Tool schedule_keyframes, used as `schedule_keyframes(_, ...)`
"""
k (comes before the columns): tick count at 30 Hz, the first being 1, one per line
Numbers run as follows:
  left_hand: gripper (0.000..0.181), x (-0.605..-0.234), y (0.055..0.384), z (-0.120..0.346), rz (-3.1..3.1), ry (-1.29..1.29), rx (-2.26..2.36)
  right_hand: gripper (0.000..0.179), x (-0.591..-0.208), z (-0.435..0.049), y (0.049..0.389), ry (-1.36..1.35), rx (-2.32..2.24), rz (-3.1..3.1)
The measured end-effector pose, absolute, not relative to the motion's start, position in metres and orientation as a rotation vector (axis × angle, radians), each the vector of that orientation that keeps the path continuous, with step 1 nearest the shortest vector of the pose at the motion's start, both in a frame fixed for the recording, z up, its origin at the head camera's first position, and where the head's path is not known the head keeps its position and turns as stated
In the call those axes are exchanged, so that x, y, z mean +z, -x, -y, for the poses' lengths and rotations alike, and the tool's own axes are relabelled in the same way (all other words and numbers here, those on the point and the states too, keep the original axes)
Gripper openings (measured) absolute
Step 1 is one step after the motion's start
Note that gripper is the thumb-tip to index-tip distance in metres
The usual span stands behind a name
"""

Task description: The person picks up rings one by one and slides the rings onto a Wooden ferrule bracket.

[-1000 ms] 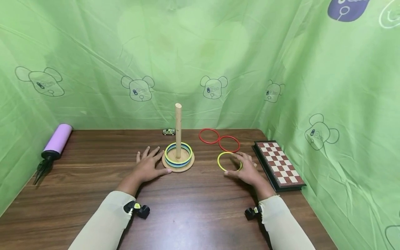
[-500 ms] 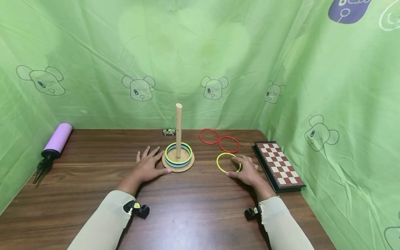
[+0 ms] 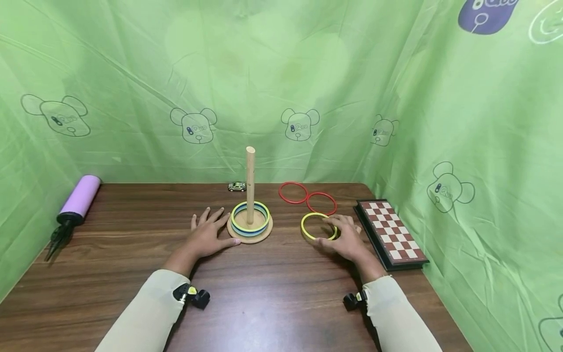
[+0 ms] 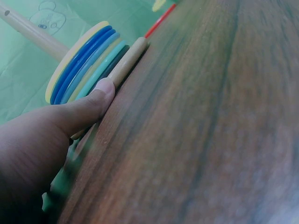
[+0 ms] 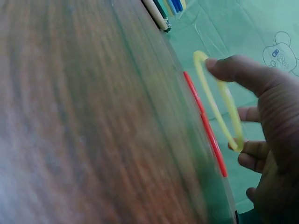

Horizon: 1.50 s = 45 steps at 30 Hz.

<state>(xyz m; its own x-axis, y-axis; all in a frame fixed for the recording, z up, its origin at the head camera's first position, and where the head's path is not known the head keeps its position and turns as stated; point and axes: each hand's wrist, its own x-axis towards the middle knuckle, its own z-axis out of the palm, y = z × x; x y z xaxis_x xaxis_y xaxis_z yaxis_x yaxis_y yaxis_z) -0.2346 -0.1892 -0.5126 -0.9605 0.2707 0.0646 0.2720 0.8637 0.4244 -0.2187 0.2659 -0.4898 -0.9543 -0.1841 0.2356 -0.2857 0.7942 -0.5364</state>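
Observation:
Spread fingers of my left hand (image 3: 206, 238) lie beside the round wooden base (image 3: 250, 239) of a ring-toss stand. Its thumb (image 4: 96, 100) presses the base's edge in the left wrist view. An upright wooden peg (image 3: 250, 186) rises from the base, encircled by a stack of rings (image 4: 86, 63) in blue, yellow and green tones. To the right, my right hand (image 3: 347, 238) holds a yellow ring (image 3: 302, 227) between thumb and fingers. In the right wrist view that ring (image 5: 231, 106) is tilted, apart from the tabletop.
Two red rings (image 3: 280, 193) lie flat behind the right hand. A checkered board (image 3: 393, 232) sits right of it. Behind the peg is a toy car (image 3: 237, 187). A purple and black hand pump (image 3: 81, 198) lies far left. Green cloth (image 3: 264, 73) hangs behind and alongside the table (image 3: 264, 303).
The yellow ring in my right hand has shifted slightly left and come up off the table. My left hand has stayed at the base.

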Motion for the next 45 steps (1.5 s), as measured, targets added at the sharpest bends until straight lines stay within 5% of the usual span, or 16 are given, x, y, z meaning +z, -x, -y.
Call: schedule_keyframes(45,0.106,-0.515,0.236,0.191,3.029,0.451,-0.700,0.071,-0.364,-0.162,0.251,-0.590,0.935,2.436)
